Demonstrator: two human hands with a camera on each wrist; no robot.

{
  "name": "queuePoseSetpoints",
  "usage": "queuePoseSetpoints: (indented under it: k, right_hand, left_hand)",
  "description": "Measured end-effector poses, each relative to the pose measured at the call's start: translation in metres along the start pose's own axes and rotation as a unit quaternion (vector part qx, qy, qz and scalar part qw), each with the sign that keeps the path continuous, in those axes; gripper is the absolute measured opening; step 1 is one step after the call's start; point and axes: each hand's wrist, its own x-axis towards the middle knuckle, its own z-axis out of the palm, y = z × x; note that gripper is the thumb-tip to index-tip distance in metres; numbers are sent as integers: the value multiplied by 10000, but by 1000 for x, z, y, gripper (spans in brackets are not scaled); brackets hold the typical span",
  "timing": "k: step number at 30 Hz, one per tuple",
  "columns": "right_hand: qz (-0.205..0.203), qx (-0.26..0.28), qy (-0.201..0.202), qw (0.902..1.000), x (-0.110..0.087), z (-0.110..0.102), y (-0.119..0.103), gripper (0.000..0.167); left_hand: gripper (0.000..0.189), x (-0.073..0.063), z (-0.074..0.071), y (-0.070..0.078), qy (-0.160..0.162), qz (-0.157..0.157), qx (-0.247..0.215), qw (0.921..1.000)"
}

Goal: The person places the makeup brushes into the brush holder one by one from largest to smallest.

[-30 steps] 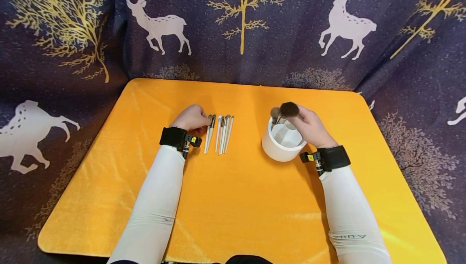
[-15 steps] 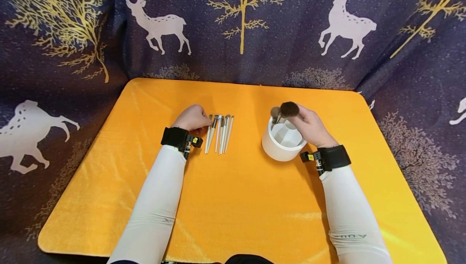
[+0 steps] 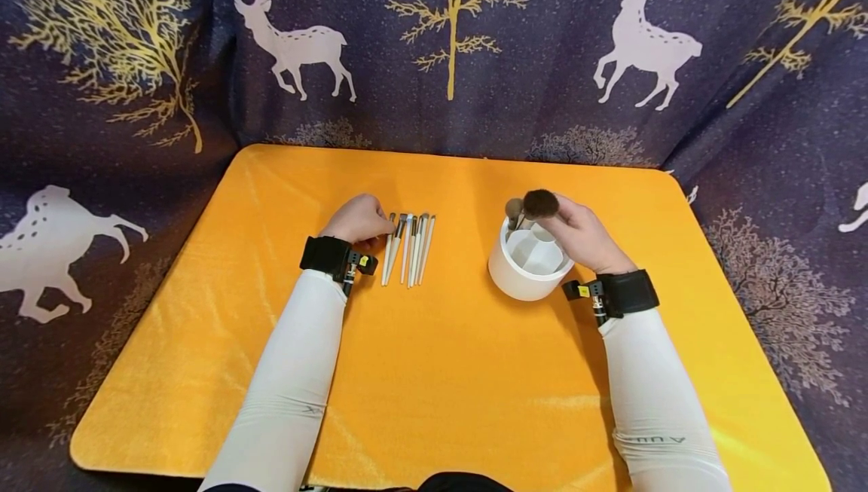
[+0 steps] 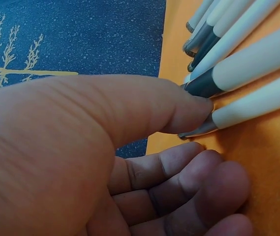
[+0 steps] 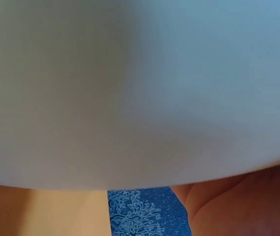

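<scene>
Several thin makeup brushes [image 3: 416, 258] with pale handles lie side by side on the orange table, heads pointing away. My left hand [image 3: 357, 219] is at the head end of the leftmost brush [image 3: 387, 262]. In the left wrist view the thumb [image 4: 179, 108] lies against the dark metal collars of the two nearest brushes, and the other fingers curve loosely below, apart from them. On the right stands a white round brush holder [image 3: 522, 281] with inner dividers. A large dark fluffy brush [image 3: 539, 204] and a smaller brown brush [image 3: 513, 209] lean in it. My right hand [image 3: 583, 239] grips its far right wall.
The orange cloth-covered table [image 3: 447, 386] has rounded corners. A dark blue curtain [image 3: 400, 115] with deer and trees hangs close behind its far edge and at both sides. The holder's white wall [image 5: 140, 98] fills most of the right wrist view.
One brush near my left thumb has slid right, away from the leftmost one, towards the other brushes. My right hand and the holder have shifted very slightly right.
</scene>
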Motion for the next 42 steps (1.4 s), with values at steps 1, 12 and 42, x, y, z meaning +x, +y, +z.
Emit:
queuePoseSetpoints:
  k: [1,12,42]
  right_hand:
    - [-6,3,4,10000,0,0,0,36]
    - [-79,-423,132,9990,-1,-6,2,36]
    - [357,-225,803,9959,-2,-9,-7,49]
  left_hand:
    - [50,0,0,0,-4,3,-3,10000]
    - [49,1,1,-3,10,18,-102,9999]
    - [48,-1,-1,1,42,-99,14,9999]
